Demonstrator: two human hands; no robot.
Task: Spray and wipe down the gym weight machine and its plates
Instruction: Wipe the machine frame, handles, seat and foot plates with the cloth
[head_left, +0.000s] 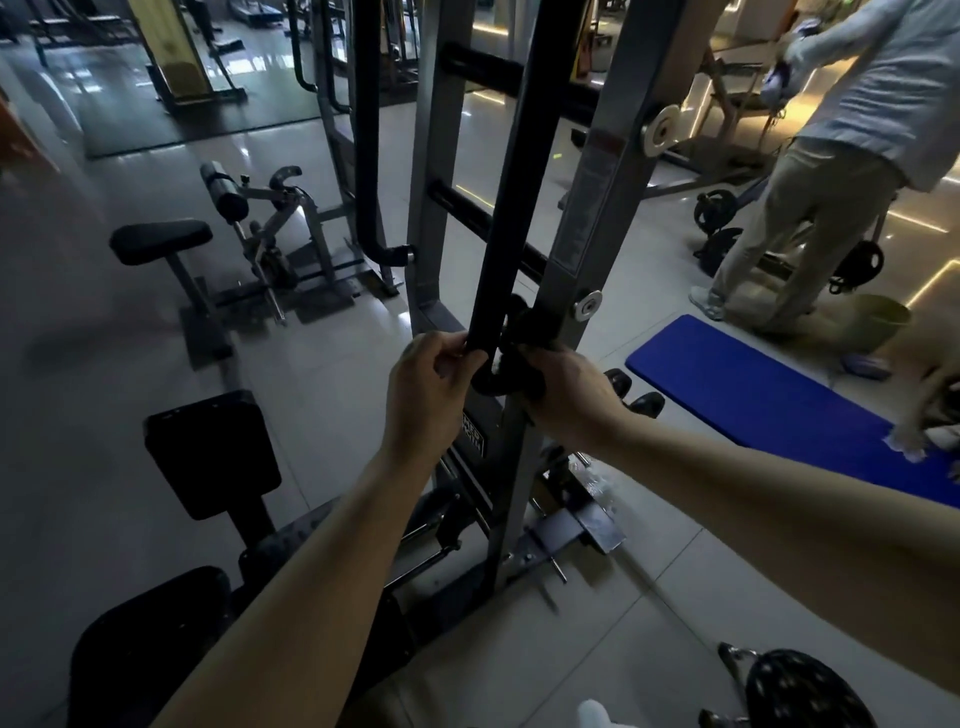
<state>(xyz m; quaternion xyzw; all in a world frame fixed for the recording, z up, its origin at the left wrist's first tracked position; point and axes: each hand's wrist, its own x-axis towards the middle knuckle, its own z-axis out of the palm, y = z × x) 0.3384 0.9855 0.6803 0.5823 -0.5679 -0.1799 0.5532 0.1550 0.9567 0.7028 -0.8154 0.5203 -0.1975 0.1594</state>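
The left hand (431, 384) gripped the lower end of the black bar (514, 182), fingers curled round it. The right hand (566, 395) clasped the bar's curved tip just beside it. The bar leaned along the machine's grey frame (587, 208), near a blue mat (769, 395).

At frame center my left hand (431, 384) grips the black bar (511, 197) of the weight machine (592, 208); my right hand (563, 395) holds a dark cloth (524, 332) against it.
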